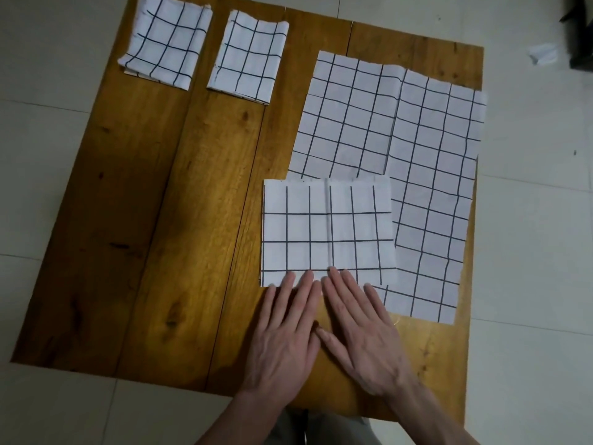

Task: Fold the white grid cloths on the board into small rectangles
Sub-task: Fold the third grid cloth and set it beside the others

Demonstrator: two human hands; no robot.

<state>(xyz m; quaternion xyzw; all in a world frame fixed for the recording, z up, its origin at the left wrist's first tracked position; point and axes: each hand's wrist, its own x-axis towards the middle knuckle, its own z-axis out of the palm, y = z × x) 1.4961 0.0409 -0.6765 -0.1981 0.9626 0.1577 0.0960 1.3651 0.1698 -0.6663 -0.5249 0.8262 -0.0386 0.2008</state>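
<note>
Hands flat, side by side at near edge of half-folded grid cloth. Left hand and right hand: fingers straight, tips pressing cloth edge, gripping nothing. Cloth lies on wooden board, overlapping unfolded cloths on right. Two folded rectangles far left.

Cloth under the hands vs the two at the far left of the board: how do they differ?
The near cloth is a wider, flatter rectangle; the two far cloths are smaller, thicker packets. The near cloth lies under the fingertips of the left hand and right hand; the far cloths lie untouched. All are white with dark grid lines.
</note>
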